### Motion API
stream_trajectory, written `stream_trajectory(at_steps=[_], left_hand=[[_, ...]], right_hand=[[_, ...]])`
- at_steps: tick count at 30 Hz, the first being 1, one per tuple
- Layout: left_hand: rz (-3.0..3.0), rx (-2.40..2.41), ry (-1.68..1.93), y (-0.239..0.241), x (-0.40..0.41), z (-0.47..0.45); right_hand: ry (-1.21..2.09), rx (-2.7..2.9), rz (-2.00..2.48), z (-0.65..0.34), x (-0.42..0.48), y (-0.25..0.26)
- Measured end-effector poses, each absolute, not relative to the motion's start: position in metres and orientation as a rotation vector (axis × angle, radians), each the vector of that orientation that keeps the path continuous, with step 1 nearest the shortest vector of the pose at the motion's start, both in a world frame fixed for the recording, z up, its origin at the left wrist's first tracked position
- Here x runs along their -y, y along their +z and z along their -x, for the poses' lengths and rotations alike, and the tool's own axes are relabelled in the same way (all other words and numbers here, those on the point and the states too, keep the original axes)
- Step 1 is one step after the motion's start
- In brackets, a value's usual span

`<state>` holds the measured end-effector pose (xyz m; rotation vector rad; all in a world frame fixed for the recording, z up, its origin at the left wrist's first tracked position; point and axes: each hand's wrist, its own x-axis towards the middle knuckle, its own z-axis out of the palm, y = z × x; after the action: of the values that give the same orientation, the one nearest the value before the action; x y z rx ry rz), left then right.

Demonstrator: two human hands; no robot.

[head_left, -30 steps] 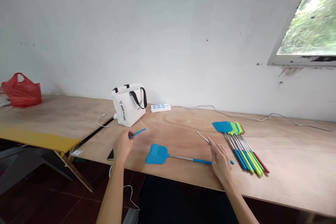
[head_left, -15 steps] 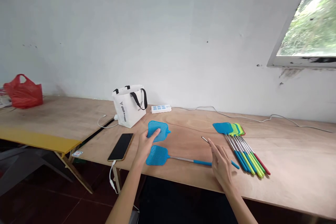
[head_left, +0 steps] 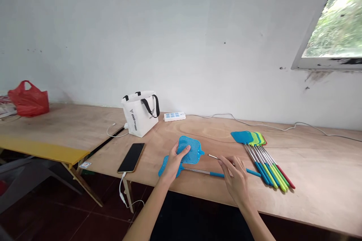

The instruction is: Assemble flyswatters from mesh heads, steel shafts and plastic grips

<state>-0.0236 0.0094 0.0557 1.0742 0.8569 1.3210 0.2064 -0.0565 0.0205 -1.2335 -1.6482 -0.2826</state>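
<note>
Blue perforated plastic fills the left hand (head_left: pixel 172 162): it grips a loose swatter head (head_left: pixel 191 151) by the edge, thumb lying flat across the mesh, the other fingers mostly hidden behind it. The head's short neck points toward the right hand (head_left: pixel 236 175), which is closed round a slim rod (head_left: pixel 213 156) with thumb and fingertips together. The rod's silver tip sticks out on the left side of that hand, just short of the neck and apart from it, while its blue grip emerges on the right side.

Below the two hands, a complete blue swatter (head_left: pixel 197 171) lies on the tabletop (head_left: pixel 316 184); the left hand partly covers its head, and its handle runs in behind the right hand. Just to the right of the right hand, a fanned set of swatters (head_left: pixel 242 137) lies with overlapping heads away from the person and blue, yellow-green, green and red handles toward the person.

To the left of the left hand rests a dark-screened phone (head_left: pixel 131 157) with a white cable (head_left: pixel 122 194) plugged in. Beyond that hand stand a white bag (head_left: pixel 138 120) with black handles and, near it, a white power strip (head_left: pixel 174 116).
</note>
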Motion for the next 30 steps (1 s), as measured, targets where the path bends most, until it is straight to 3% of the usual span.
stream_trajectory(at_steps=[11,20,30], left_hand=[[-1.027,-0.813,1.256,0.056,-0.003,0.019],[-1.342,-0.965,1.24,0.068,0.007,0.019],[-1.419,-0.972,1.24,0.066,0.01,0.017]], right_hand=[[-0.281,1.705,1.241,-0.204,0.063,0.026],[-0.516,1.807,1.283,-0.205,0.065,0.03],[-0.425,1.791,1.31,-0.197,0.062,0.022]])
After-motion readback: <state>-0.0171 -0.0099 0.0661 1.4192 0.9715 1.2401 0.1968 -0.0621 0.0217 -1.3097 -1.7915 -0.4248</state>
